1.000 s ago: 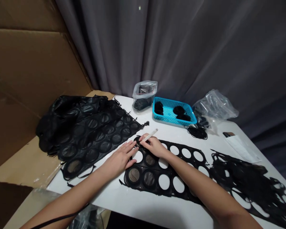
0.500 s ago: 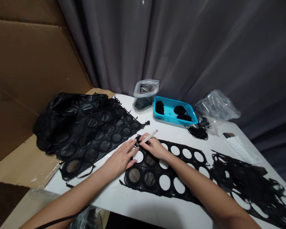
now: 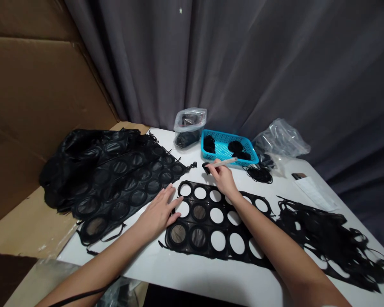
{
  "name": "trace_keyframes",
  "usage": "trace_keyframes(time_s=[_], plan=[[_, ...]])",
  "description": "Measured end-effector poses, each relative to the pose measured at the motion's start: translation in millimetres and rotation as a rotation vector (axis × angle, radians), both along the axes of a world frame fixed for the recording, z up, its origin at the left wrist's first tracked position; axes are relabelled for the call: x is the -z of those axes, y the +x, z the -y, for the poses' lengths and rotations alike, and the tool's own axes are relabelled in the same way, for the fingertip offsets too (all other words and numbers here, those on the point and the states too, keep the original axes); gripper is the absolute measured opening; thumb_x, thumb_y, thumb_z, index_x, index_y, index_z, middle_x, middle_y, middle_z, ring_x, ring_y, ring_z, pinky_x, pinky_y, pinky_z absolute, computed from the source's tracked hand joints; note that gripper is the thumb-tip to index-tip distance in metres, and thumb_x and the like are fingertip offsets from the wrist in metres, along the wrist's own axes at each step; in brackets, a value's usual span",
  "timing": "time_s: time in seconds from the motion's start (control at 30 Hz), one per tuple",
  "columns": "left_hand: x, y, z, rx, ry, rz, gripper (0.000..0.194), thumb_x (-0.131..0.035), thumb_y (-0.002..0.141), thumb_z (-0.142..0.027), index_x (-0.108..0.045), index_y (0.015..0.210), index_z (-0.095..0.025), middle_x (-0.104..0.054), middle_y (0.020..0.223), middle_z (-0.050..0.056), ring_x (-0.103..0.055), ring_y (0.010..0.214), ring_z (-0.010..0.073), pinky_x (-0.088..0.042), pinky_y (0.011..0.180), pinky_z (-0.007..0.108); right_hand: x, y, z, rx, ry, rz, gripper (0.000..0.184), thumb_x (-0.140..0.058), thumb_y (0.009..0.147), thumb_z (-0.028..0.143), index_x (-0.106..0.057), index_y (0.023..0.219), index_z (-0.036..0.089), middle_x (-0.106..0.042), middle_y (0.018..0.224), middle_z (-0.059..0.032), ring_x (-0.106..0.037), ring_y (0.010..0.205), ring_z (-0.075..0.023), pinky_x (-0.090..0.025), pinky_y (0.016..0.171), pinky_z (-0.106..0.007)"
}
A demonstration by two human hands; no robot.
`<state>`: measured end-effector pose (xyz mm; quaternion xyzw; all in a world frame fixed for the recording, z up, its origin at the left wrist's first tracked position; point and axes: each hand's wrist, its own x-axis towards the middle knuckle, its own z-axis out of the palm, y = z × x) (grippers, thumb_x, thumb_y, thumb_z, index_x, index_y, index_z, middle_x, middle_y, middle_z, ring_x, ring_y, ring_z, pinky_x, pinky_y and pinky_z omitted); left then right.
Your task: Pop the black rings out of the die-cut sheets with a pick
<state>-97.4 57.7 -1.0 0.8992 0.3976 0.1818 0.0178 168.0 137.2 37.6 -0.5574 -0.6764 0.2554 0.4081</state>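
Note:
A black sheet punched with round holes (image 3: 217, 226) lies flat on the white table (image 3: 192, 273) in front of me. My left hand (image 3: 158, 213) rests open on the sheet's left edge, fingers spread flat. My right hand (image 3: 222, 177) is raised beyond the sheet's far edge, closed on a thin pale stick tool (image 3: 225, 161) and pinching a small black round piece (image 3: 206, 167). It hovers just short of the blue basket (image 3: 222, 144), which holds several black round pieces.
A pile of uncut black sheets (image 3: 115, 175) covers the table's left side over brown cardboard (image 3: 28, 221). Tangled black offcuts (image 3: 326, 238) lie at right. Two clear plastic bags (image 3: 188, 127) flank the basket, with a coil of black rings (image 3: 259, 174) and a paper packet (image 3: 312, 189) nearby. Grey curtain behind.
My right hand has lifted off the sheet's far left corner and moved away toward the blue basket, carrying the stick and a black round piece. My left hand stayed on the sheet.

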Motion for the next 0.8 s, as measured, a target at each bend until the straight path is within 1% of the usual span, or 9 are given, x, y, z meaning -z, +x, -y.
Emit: trace_keyframes(time_s=[0.03,0.1,0.2,0.27,0.33,0.43,0.67,0.8], plan=[[-3.0,1,1,-0.001,0.004,0.011,0.04,-0.057,0.098,-0.036,-0.055,0.135,-0.02,-0.041,0.151,0.018,-0.033,0.145,0.0356,-0.037,0.113,0.055,-3.7,6,10,-0.048,-0.01,0.006,0.027,-0.046,0.097,0.039,-0.06,0.086,0.02,-0.064,0.079,-0.0032,-0.059,0.074,-0.0204,-0.043,0.072,-0.03],[-9.2,6,8,0.021,0.007,0.035,0.037,-0.054,0.099,-0.032,-0.055,0.134,-0.019,-0.038,0.154,0.017,-0.031,0.146,0.0338,-0.035,0.115,0.054,-5.4,10,38,-0.195,-0.035,0.043,0.025,-0.046,0.099,0.037,-0.061,0.09,0.021,-0.067,0.088,-0.0041,-0.062,0.082,-0.0206,-0.044,0.078,-0.03],[-14.2,16,23,0.16,-0.046,0.026,0.038,-0.053,0.099,-0.027,-0.054,0.136,-0.019,-0.04,0.155,0.015,-0.034,0.146,0.0295,-0.034,0.118,0.05,2.4,7,79,-0.391,-0.099,0.087,0.02,-0.045,0.101,0.03,-0.061,0.093,0.022,-0.067,0.093,-0.0037,-0.062,0.089,-0.0192,-0.045,0.083,-0.03],[-12.9,21,34,0.232,-0.097,-0.008,0.043,-0.058,0.096,-0.027,-0.053,0.138,-0.02,-0.041,0.154,0.016,-0.036,0.145,0.0301,-0.036,0.117,0.05,9.1,3,94,-0.441,-0.138,0.08,0.015,-0.048,0.1,0.027,-0.061,0.095,0.021,-0.066,0.096,-0.0038,-0.062,0.092,-0.0187,-0.045,0.085,-0.03],[-9.5,24,41,0.233,-0.131,-0.03,0.048,-0.062,0.094,-0.026,-0.052,0.14,-0.021,-0.039,0.155,0.016,-0.036,0.144,0.0322,-0.037,0.115,0.051,13.8,1,99,-0.459,-0.151,0.06,0.01,-0.051,0.098,0.024,-0.06,0.095,0.021,-0.064,0.101,-0.0045,-0.061,0.095,-0.0188,-0.045,0.087,-0.032],[-5.4,24,43,0.221,-0.162,-0.032,0.051,-0.064,0.093,-0.024,-0.051,0.142,-0.023,-0.036,0.157,0.015,-0.034,0.145,0.0328,-0.036,0.115,0.052,16.0,1,98,-0.484,-0.145,0.037,0.007,-0.052,0.097,0.022,-0.059,0.094,0.021,-0.063,0.104,-0.0052,-0.06,0.096,-0.0187,-0.045,0.09,-0.033],[-5.4,22,41,0.229,-0.164,0.005,0.048,-0.06,0.095,-0.025,-0.052,0.142,-0.025,-0.034,0.159,0.012,-0.033,0.146,0.0315,-0.035,0.116,0.051,13.2,2,96,-0.502,-0.122,0.055,0.013,-0.052,0.097,0.02,-0.054,0.085,0.021,-0.061,0.105,-0.0052,-0.059,0.096,-0.0184,-0.045,0.091,-0.034],[-7.0,22,42,0.227,-0.167,-0.018,0.049,-0.061,0.094,-0.024,-0.051,0.142,-0.024,-0.034,0.159,0.013,-0.033,0.146,0.0324,-0.035,0.116,0.052,14.9,-1,103,-0.503,-0.099,0.093,0.014,-0.05,0.098,0.021,-0.054,0.085,0.021,-0.06,0.105,-0.005,-0.059,0.097,-0.0189,-0.045,0.091,-0.034]])
